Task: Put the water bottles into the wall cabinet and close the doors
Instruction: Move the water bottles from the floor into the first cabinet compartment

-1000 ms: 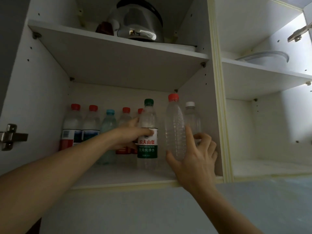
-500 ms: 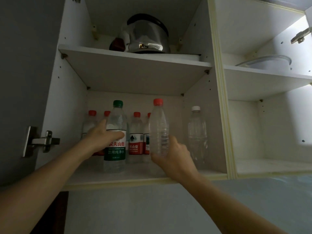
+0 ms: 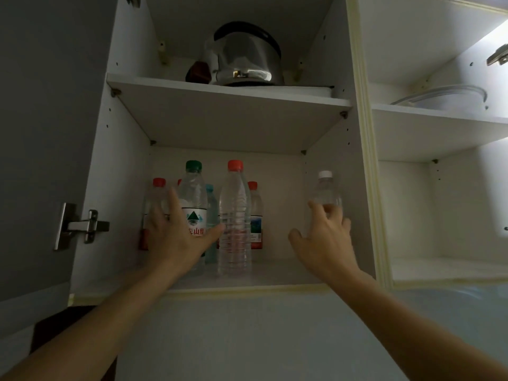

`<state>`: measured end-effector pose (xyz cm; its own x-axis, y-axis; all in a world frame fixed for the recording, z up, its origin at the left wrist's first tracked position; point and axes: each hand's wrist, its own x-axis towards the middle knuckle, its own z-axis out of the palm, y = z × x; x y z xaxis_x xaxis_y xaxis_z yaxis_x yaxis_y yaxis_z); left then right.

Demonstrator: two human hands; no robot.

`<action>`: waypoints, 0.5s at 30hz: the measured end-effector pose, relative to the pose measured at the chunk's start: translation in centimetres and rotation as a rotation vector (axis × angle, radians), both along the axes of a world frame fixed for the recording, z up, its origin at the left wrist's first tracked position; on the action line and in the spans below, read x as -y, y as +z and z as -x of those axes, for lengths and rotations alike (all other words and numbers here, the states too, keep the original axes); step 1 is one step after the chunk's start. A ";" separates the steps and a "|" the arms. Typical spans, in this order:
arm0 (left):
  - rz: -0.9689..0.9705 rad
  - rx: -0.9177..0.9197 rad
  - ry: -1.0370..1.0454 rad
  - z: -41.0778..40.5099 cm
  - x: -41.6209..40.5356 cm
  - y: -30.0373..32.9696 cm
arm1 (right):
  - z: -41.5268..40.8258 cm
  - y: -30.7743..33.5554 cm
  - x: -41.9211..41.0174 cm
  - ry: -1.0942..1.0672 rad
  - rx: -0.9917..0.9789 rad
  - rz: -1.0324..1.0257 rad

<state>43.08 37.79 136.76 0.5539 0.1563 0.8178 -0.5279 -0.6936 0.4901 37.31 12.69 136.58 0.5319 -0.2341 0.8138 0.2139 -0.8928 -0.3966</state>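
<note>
Head view. We look up into the open wall cabinet, whose left compartment carries the bottles on its lower shelf. The left hand lies with straight, spread fingers against the green-capped bottle, thumb reaching toward the tall red-capped bottle just beside it; we judge it released, steadying or pushing rather than gripping. Behind these stand further bottles in a back row: a red-capped one at far left, a blue-capped one between the two front bottles, and a labelled red-capped one to the right. The right hand has its fingers curled round the lower body of the white-capped bottle, which stands upright near the compartment's right wall, well apart from the group. A steel kettle sits on the upper shelf, and a clear lid or dish in the right compartment.

Step in hand, in our judgement: arranging the bottles, all those visible being already inside. The door hinge at left shows a door swung open. The next move calls for letting go of the white-capped bottle once it stands firm, withdrawing both arms without knocking the front bottles, then swinging the doors shut.
</note>
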 end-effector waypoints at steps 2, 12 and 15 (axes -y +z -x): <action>-0.110 0.299 0.135 1.4 1.3 -0.1 | 0.3 0.0 0.8 -0.017 -0.088 -0.016; -0.169 -0.122 -0.111 1.1 6.0 0.7 | -0.5 -0.5 1.5 0.027 -0.224 -0.213; -0.211 -0.150 -0.201 0.0 6.2 1.1 | -1.1 -1.0 1.5 0.072 -0.275 -0.236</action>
<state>43.05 31.58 137.86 0.6733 -0.1329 0.7274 -0.5974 -0.6775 0.4291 38.40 11.19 135.62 0.7453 -0.3524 0.5660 0.1292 -0.7565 -0.6411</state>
